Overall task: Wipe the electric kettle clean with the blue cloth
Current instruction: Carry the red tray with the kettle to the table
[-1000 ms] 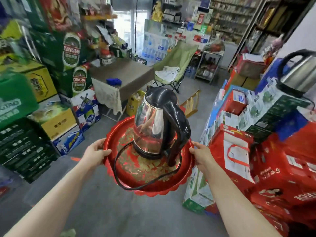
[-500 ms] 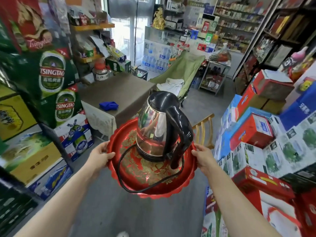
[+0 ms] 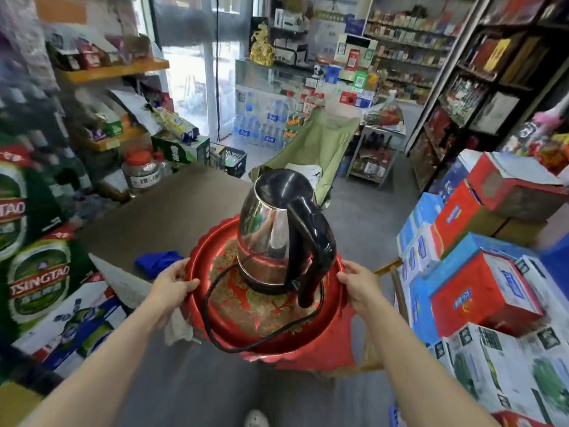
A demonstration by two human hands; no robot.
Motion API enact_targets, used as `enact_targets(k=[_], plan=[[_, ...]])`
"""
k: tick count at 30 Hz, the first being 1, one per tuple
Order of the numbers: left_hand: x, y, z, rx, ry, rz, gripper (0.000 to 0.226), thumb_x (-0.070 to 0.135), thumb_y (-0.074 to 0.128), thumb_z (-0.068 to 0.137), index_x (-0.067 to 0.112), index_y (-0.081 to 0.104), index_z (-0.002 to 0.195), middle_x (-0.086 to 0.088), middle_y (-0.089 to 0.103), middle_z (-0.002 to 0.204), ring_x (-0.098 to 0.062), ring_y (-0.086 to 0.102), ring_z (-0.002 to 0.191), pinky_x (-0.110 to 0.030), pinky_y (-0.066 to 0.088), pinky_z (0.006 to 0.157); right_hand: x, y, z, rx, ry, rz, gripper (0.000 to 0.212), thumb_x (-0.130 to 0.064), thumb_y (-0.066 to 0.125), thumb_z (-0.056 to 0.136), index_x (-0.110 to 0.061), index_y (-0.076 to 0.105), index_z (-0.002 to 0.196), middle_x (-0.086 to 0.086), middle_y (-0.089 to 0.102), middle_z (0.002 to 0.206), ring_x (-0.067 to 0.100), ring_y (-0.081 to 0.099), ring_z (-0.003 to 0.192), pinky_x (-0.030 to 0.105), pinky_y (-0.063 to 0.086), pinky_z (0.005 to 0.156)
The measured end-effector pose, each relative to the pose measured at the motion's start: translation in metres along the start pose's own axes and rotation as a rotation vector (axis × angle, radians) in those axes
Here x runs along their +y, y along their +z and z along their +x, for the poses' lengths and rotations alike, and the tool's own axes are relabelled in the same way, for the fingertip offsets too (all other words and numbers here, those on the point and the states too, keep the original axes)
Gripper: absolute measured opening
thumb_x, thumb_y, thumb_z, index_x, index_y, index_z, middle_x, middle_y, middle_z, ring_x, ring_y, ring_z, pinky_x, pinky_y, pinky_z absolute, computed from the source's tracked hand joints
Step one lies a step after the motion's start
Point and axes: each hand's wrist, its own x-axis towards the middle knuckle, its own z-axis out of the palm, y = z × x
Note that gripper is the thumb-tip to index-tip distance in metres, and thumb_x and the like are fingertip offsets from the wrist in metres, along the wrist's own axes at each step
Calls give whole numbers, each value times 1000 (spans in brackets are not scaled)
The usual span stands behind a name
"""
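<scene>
Both hands, left (image 3: 172, 285) and right (image 3: 358, 283), grip the red tray (image 3: 264, 328) rims at frame centre, carrying the electric kettle (image 3: 277, 229). Its polished steel looks slippery (take the black handle (image 3: 317, 238)); the soft blue cloth (image 3: 158, 262) lies on the counter (image 3: 172, 211), left of centre.

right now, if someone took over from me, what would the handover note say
Left hand: gripping the left rim of the red tray.
Right hand: gripping the right rim.
Kettle: upright on the tray, its cord looped around it.
Blue cloth: lying on the brown table, just past the left hand, untouched.
Done: no wiping is visible.
Left: set the tray down, pick up the cloth, wipe the kettle.
</scene>
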Motion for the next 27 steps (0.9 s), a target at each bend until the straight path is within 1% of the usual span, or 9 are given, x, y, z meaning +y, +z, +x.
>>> enact_targets(k=[3,6,7,9,13,16,21,25,27], plan=[[20,8,65,33,-1,-29,52,-7,57,89,21,53,133,-10,67,104,-24,69,76,-36,54,60,-34,24,60,-17,0,-5,36,12,46,97,-18,62,110,14,67,73,27,59,59,39,49,59],[41,14,124,39,-11,-75,48,-9,56,89,25,55,123,-9,67,98,-17,71,60,-29,54,47,-67,49,115,-21,-17,-49,37,12,45,96,-21,61,102,11,66,71,21,61,46,32,50,45],[48,14,143,48,-8,-65,48,-9,57,89,24,56,123,-9,67,97,-18,71,61,-29,54,48,-77,57,131,-25,-21,-57,38,13,44,96,-19,62,105,11,66,72,16,61,40,26,50,38],[59,14,179,62,4,-36,50,-8,58,88,21,56,129,-9,67,99,-24,67,71,-34,52,57,-94,75,161,-30,-18,-74,38,12,43,97,-16,63,109,11,67,73,10,60,35,21,47,34],[76,7,254,77,4,-30,52,-7,59,87,25,56,128,-4,67,100,-24,67,79,-32,51,55,-120,117,222,-37,-8,-82,37,10,45,96,-20,64,107,9,69,72,12,62,38,22,49,37],[89,-3,314,79,-5,-16,52,-4,60,88,29,57,128,-1,66,102,-21,67,83,-30,51,55,-135,157,272,-27,-17,-91,38,10,47,96,-19,64,114,8,70,78,11,63,41,21,48,38],[105,-30,405,92,-26,-6,52,-7,58,88,22,56,131,0,64,98,-19,62,81,-29,48,54,-146,229,345,-26,-2,-84,39,9,48,94,-19,65,116,9,71,79,10,65,42,21,48,38],[107,-53,466,112,-78,16,55,-7,58,88,20,52,135,-3,63,109,-21,61,91,-30,48,59,-146,282,398,-43,28,-101,40,10,49,92,-15,67,119,10,73,87,12,67,49,24,52,45],[103,-61,491,126,-106,14,55,-6,58,89,23,51,135,-3,61,117,-18,61,94,-31,49,61,-144,304,421,-56,45,-104,41,7,50,92,-16,65,122,13,75,93,19,69,56,28,55,51]])
